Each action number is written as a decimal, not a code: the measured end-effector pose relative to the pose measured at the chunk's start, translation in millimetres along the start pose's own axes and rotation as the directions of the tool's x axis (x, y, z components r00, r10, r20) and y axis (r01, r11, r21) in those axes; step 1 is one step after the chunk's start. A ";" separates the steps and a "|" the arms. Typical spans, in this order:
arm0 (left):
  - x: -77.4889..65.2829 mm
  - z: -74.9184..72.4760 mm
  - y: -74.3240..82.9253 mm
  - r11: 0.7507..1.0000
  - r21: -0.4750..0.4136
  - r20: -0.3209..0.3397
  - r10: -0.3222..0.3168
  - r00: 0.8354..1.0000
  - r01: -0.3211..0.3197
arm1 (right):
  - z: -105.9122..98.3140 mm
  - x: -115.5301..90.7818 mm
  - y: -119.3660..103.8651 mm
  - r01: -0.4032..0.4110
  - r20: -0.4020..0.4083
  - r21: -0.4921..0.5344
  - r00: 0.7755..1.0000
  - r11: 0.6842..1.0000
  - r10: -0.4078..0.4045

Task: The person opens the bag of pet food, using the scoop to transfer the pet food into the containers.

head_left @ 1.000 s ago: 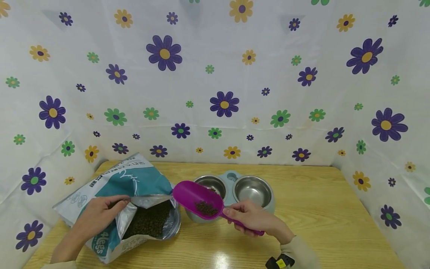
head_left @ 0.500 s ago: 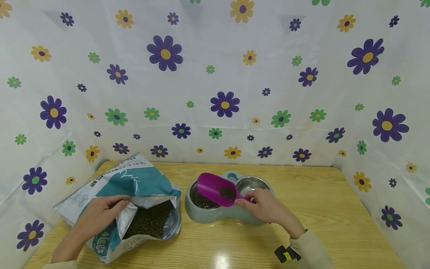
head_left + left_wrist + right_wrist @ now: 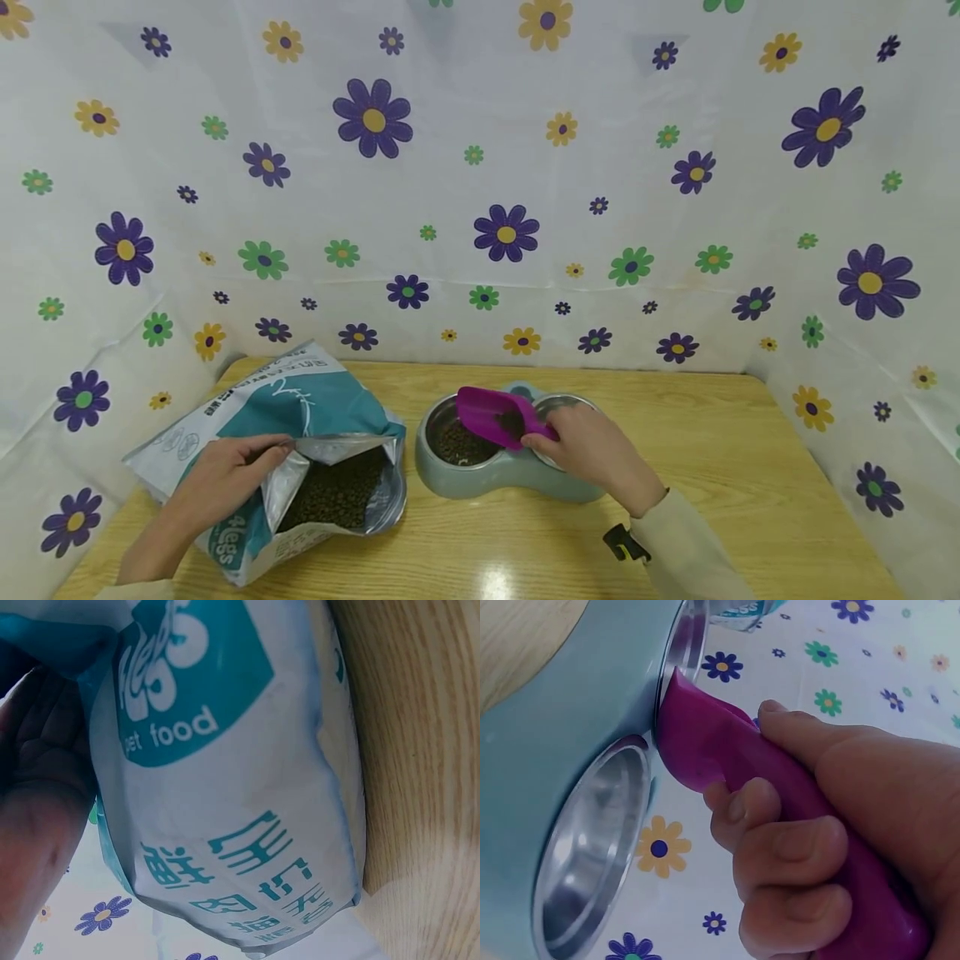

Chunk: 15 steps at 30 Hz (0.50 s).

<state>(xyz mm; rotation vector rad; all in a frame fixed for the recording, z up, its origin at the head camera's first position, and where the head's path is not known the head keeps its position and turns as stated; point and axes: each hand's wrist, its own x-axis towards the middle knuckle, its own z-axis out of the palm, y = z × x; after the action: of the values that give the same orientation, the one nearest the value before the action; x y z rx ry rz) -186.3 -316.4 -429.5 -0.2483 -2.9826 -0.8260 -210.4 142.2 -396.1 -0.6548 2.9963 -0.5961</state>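
A purple scoop (image 3: 486, 414) is gripped by its handle in my right hand (image 3: 596, 454), fingers curled round it in the right wrist view. Its tilted tip hangs over the left steel bowl, where brown kibble (image 3: 459, 447) lies; a little kibble shows in the scoop too. The right steel bowl (image 3: 592, 847) appears bare inside in the right wrist view and lies partly under my hand. At the left, my left hand (image 3: 217, 483) pinches the mouth of a teal and white pet food bag (image 3: 333, 400), holding it open. Kibble (image 3: 337, 493) fills the bag's opening.
Both bowls sit in a pale blue-green double feeder (image 3: 480, 482) on the wooden table (image 3: 697, 433). A white flowered cloth (image 3: 450, 183) hangs behind and on both sides. The bag lies close to the feeder's left side.
My right hand has carried the scoop right, from beside the bag to over the feeder, and tilted it. The left bowl's kibble shows more. My left hand stays on the bag.
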 end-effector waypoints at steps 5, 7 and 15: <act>-0.8 -0.4 0.5 1.000 -0.001 0.002 0.002 1.000 -0.002 | -2.1 3.5 -10.6 -0.019 -0.006 -0.140 1.000 0.990 0.018; -1.3 -0.5 0.8 1.000 -0.001 0.002 0.003 1.000 -0.003 | -3.1 4.3 -14.8 -0.021 -0.008 -0.178 1.000 0.984 0.020; -0.1 -0.2 -0.7 1.000 0.008 -0.007 0.010 1.000 -0.010 | -0.8 6.6 -28.1 -0.026 -0.071 -0.342 0.997 0.939 0.001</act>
<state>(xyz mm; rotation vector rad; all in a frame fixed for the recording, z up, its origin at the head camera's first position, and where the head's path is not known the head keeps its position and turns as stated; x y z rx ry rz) -186.4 -317.1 -429.7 -0.2597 -2.9747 -0.8124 -205.2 116.2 -384.6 -0.6357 3.1983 -0.0914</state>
